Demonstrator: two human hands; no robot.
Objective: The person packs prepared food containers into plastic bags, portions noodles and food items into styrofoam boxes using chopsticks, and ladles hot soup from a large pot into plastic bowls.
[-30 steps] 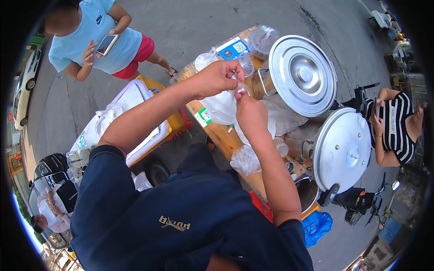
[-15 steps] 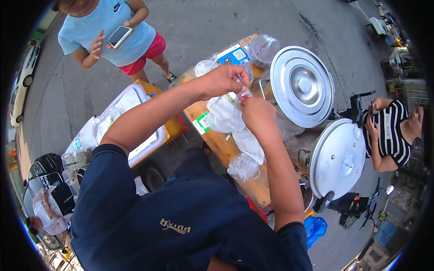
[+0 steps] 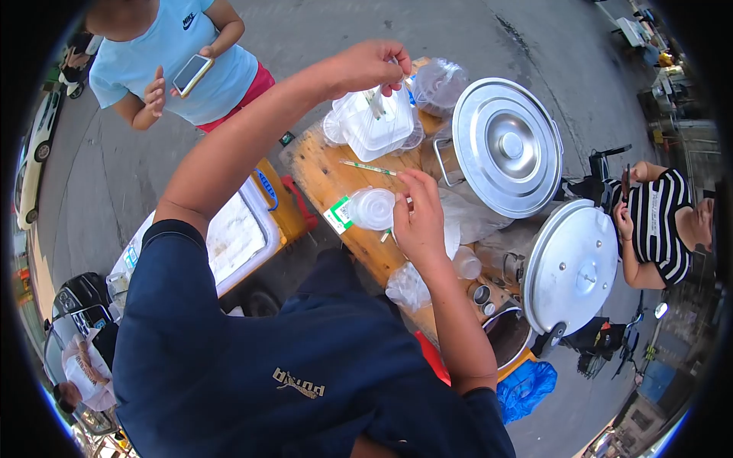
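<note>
My left hand (image 3: 379,65), fingers pinched together, holds up the top of a clear plastic bag with a white lidded takeaway container (image 3: 376,126) in it, over the far left part of the wooden table. My right hand (image 3: 418,217) is lower, over the middle of the table, thumb and fingers apart. A paper-wrapped straw (image 3: 366,167) ends right at its fingertips; whether they touch it I cannot tell. Beside the thumb stands a clear plastic cup with a lid (image 3: 372,208), close to a green QR card (image 3: 338,217).
Two large metal lids (image 3: 510,145) (image 3: 574,267) cover pots on the right. More clear cups (image 3: 440,86) stand at the back of the wooden table (image 3: 313,156). A white foam box (image 3: 244,229) is at left. One person (image 3: 179,61) holds a phone; another in stripes (image 3: 664,217) is at right.
My hands were together at the bag's top; now they are apart. My left hand has risen away with the bag, and my right hand has come down near the cup and straw.
</note>
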